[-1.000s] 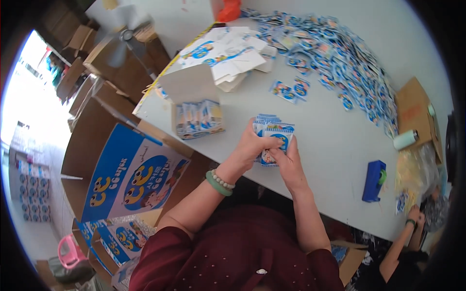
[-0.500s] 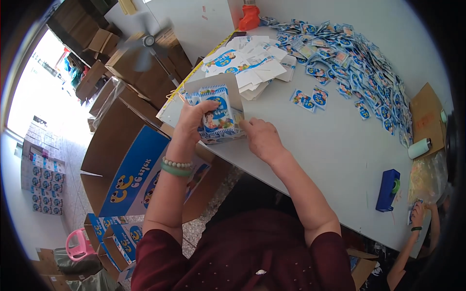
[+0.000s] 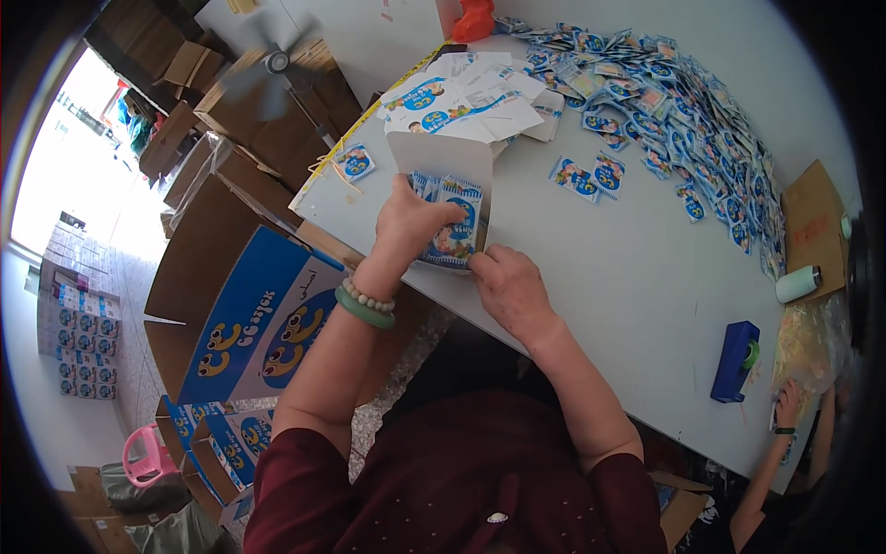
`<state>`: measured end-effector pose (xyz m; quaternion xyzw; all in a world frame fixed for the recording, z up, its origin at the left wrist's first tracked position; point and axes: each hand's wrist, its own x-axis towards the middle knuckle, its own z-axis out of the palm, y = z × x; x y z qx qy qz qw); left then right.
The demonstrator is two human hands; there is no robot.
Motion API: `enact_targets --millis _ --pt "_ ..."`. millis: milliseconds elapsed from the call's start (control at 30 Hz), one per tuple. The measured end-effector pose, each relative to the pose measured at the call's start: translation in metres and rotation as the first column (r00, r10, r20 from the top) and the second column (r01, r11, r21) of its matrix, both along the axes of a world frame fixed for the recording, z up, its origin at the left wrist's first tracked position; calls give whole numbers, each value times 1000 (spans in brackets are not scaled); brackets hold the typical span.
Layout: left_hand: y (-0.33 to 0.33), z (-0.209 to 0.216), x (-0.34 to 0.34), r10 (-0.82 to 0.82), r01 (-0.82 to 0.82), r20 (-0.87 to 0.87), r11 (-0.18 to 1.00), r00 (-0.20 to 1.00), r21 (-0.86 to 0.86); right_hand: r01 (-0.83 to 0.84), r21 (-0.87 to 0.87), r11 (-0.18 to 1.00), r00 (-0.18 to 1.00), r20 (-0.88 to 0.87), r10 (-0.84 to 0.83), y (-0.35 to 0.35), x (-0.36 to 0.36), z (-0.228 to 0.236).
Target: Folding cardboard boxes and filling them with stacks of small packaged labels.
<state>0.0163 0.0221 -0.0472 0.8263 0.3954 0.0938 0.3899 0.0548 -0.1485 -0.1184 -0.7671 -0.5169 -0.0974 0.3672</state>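
Since half a second ago, the small open carton [image 3: 449, 198] sits nearer the counter's [image 3: 609, 305] near edge; left hand [image 3: 406, 224] apparently pinching flimsy sachets [image 3: 455, 226] inside, right hand [image 3: 509, 288] bracing the light, crushable base.

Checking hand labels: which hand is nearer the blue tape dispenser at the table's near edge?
Right. The right hand rests at the small open box, on the side toward the blue tape dispenser, still well apart. The left hand is at the box, farther away.
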Motion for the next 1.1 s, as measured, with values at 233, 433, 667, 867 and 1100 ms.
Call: enact_targets --millis 233,433,667,867,1100 --pt "-16 -3 8 -76 101 -158 982 985 159 -36 11 999 999 1 36 -2 2 2" --pt "-16 -11 6 -109 162 -212 953 971 255 -29 29 999 999 -35 30 2 1 2" --pt "-18 -14 -8 -82 134 -158 924 984 358 0 -45 999 1000 -16 0 1 -1 6" --pt "-14 -43 -35 -182 72 100 750 978 657 -7 -36 999 997 -76 5 -3 -4 29" --pt "-4 -62 -28 -393 358 -98 671 914 650 26 29 999 981 194 -31 17 6 38"
